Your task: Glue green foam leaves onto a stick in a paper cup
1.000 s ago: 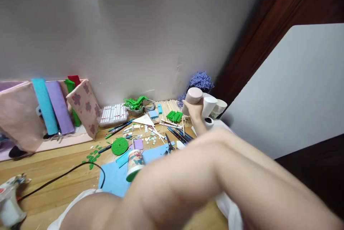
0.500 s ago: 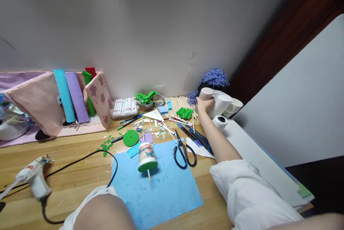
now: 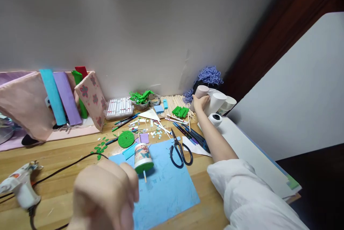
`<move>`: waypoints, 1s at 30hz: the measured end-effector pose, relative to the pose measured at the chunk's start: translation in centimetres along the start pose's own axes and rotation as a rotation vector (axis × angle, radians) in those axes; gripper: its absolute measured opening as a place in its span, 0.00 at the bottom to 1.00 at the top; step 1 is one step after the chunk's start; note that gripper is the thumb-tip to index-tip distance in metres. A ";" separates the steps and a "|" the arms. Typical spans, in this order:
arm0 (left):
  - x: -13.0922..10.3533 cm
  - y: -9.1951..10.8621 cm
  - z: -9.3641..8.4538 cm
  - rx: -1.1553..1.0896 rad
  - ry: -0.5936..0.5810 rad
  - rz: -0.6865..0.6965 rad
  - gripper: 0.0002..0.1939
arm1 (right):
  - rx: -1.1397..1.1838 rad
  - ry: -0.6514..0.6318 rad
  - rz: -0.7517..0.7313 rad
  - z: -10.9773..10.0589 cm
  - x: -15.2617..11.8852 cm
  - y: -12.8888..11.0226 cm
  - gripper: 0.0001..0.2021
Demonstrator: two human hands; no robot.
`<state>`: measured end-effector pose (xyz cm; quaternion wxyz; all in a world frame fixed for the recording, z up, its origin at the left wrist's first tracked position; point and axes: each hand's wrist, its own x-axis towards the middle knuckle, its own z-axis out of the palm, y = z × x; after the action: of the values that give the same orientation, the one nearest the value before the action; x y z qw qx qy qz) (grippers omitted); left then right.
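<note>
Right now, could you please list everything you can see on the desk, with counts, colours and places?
pink cup: one, far right by the wall, under the right hand
white cups: a few, right of it
purple yarn: one bundle, behind the cups
tape roll: one, white, on the white sheet
scissors: one, black, at the blue sheet's edge
blue sheet: one, front centre
patterned cup: one, green-based, on the blue sheet
green disc: one, mid-desk
marker box: one, white, by the wall
glue gun: one, white, front left
right hand: on the pink cup
left hand: fisted, close to the camera
</note>
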<state>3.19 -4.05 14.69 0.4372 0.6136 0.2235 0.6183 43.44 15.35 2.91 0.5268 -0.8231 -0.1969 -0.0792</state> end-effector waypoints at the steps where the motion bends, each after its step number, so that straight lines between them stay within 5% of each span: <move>1: 0.1 -0.5 -0.4 -0.005 -0.035 0.085 0.14 | 0.002 0.007 -0.013 0.0 0.1 0.0 0.21; 5: -1.0 -2.8 -3.1 0.036 -0.023 0.026 0.19 | 0.013 0.033 -0.071 -0.1 0.7 -0.1 0.33; 10: -3.2 -5.1 -6.0 0.037 0.010 -0.253 0.28 | -0.014 0.038 -0.094 0.1 0.8 0.5 0.24; 13: -3.6 -5.7 -6.7 0.043 0.038 -0.295 0.24 | -0.042 0.051 -0.075 0.4 0.5 0.9 0.16; 19: -4.0 -5.8 -6.9 0.055 0.180 -0.369 0.13 | -0.084 0.031 -0.024 0.3 0.2 0.8 0.16; 25: -4.8 -6.4 -7.6 0.189 0.288 -0.545 0.11 | -0.128 -0.110 -0.001 -1.2 -0.5 -0.4 0.39; 30: -6.7 -7.3 -10.2 0.397 0.416 -0.702 0.14 | -0.138 -0.252 -0.063 -3.9 -3.4 -2.2 0.42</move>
<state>-5.49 -3.08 3.47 0.4400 0.4356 0.6154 0.4879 39.73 11.88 5.27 0.4374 -0.8542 -0.2811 -0.0049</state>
